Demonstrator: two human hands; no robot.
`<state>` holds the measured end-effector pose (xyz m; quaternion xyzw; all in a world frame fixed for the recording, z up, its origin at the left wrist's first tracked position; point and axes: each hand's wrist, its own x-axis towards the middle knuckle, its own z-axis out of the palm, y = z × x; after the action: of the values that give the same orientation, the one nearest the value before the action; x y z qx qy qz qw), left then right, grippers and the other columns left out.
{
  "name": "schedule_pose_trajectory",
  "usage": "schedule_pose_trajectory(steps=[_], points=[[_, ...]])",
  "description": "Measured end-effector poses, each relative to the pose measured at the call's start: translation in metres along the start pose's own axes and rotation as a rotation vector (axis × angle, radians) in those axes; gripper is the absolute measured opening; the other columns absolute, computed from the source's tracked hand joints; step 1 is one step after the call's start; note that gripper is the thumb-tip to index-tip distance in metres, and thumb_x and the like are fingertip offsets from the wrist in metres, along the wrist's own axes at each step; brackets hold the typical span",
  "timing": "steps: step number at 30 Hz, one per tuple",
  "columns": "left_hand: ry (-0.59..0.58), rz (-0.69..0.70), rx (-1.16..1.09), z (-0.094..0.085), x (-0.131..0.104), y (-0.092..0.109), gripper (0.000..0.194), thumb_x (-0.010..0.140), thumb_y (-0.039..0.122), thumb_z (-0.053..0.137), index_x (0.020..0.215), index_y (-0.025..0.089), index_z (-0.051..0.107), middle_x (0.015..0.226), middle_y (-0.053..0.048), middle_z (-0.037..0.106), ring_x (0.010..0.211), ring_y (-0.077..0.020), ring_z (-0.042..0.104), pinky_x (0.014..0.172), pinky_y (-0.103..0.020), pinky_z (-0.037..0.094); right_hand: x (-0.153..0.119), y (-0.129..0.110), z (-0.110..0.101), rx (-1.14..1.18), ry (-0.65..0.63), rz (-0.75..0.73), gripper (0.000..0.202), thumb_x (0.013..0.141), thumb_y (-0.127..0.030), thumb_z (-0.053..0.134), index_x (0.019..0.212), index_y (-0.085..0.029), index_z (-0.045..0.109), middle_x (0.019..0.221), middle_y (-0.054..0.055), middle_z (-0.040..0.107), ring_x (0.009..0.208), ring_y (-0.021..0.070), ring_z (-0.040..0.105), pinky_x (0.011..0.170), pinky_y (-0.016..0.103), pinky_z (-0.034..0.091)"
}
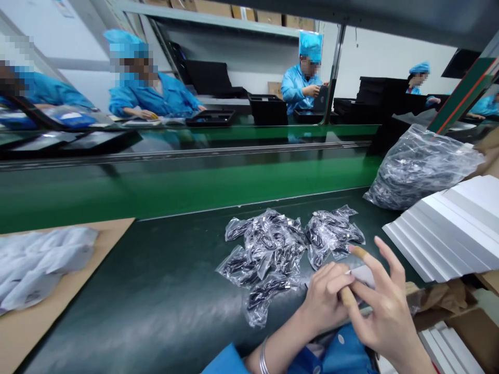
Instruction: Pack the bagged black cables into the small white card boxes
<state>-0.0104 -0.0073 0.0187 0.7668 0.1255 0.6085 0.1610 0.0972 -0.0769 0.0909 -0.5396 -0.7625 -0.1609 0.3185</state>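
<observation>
Left grip [328, 292], right grip [385, 305]; white item [362, 274] between.

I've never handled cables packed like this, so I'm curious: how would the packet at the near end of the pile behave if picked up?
The packet would probably feel floppy, since its thin plastic is crumpled around a bent cable. It's likely light, being small. It probably wouldn't roll, as it lies flat and uneven.
</observation>
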Motion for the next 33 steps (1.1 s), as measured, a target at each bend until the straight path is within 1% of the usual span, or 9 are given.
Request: schedule_pose_trajectory(steps=[5,9,14,19,22,25,28,31,33], points=[[0.001,-0.020,0.056,-0.004,0.001,-0.002,0.008,0.091,0.023,0.049,0.096,0.025,0.043,0.077,-0.002,0.058,0.061,-0.0145,0.051,0.052,-0.026,0.045,0.001,-0.007,-0.002,0.072,0.018,0.010,0.014,0.088,-0.014,0.054,0.091,-0.014,0.068,0.121,0.013,0.057,0.133,0.0340,0.039,0.100,0.048,0.039],[0.046,0.034,0.012,-0.002,0.003,-0.006,0.003,0.094,0.025,0.045,0.095,0.023,0.043,0.071,0.000,0.056,0.055,-0.0137,0.047,0.050,-0.025,0.043,0.000,-0.012,-0.001,0.037,0.009,0.027,0.015,0.089,-0.014,0.053,0.092,-0.015,0.067,0.122,0.013,0.056,0.134,0.0354,0.038,0.101,0.050,0.036],[0.075,0.058,0.086,-0.002,-0.002,-0.011,0.016,0.092,0.032,0.051,0.102,0.022,0.044,0.072,0.000,0.055,0.055,-0.0136,0.051,0.049,-0.024,0.044,0.006,-0.018,0.002,0.054,0.074,0.047,0.013,0.087,-0.018,0.054,0.091,-0.013,0.065,0.118,0.014,0.053,0.134,0.0404,0.036,0.101,0.054,0.039],[0.159,0.014,0.091,-0.003,-0.003,-0.014,0.029,0.088,0.035,0.058,0.108,0.021,0.042,0.072,0.001,0.057,0.053,-0.0135,0.055,0.050,-0.025,0.049,0.008,-0.019,-0.004,0.050,0.221,0.000,0.017,0.079,-0.011,0.063,0.095,-0.016,0.065,0.113,0.013,0.052,0.132,0.0411,0.038,0.097,0.056,0.044],[0.178,-0.012,0.107,-0.002,-0.001,-0.015,0.036,0.087,0.042,0.062,0.108,0.021,0.042,0.071,0.001,0.058,0.053,-0.0143,0.058,0.049,-0.025,0.050,0.005,-0.014,-0.009,0.076,0.363,0.091,0.023,0.078,-0.008,0.065,0.098,-0.019,0.066,0.112,0.012,0.054,0.124,0.0365,0.047,0.095,0.054,0.047],[0.167,-0.056,0.068,-0.002,-0.003,-0.015,0.039,0.087,0.042,0.065,0.111,0.022,0.041,0.074,0.000,0.059,0.053,-0.0135,0.059,0.049,-0.024,0.050,-0.001,-0.005,-0.008,0.173,0.405,0.260,0.031,0.080,-0.009,0.066,0.108,-0.022,0.067,0.113,0.010,0.057,0.108,0.0277,0.059,0.092,0.047,0.051],[0.187,-0.051,0.059,-0.002,-0.005,-0.015,0.043,0.087,0.039,0.066,0.116,0.023,0.038,0.082,-0.003,0.063,0.059,-0.0152,0.063,0.051,-0.025,0.052,-0.004,0.005,-0.006,0.326,0.306,0.454,0.033,0.086,-0.019,0.065,0.118,-0.023,0.066,0.116,0.010,0.063,0.105,0.0244,0.064,0.082,0.034,0.057],[0.179,-0.005,0.096,0.000,-0.004,-0.015,0.040,0.088,0.037,0.065,0.115,0.025,0.038,0.089,-0.006,0.065,0.066,-0.0173,0.066,0.054,-0.027,0.055,-0.001,0.011,-0.006,0.507,0.074,0.502,0.020,0.093,-0.026,0.057,0.103,-0.022,0.074,0.108,0.007,0.071,0.095,0.0211,0.070,0.075,0.025,0.059],[0.168,-0.021,0.086,0.001,-0.003,-0.014,0.037,0.089,0.036,0.064,0.114,0.024,0.039,0.088,-0.006,0.064,0.066,-0.0172,0.065,0.054,-0.027,0.055,0.003,0.009,-0.007,0.595,-0.016,0.485,0.023,0.095,-0.026,0.055,0.091,-0.021,0.077,0.102,0.006,0.073,0.089,0.0192,0.071,0.076,0.023,0.059]])
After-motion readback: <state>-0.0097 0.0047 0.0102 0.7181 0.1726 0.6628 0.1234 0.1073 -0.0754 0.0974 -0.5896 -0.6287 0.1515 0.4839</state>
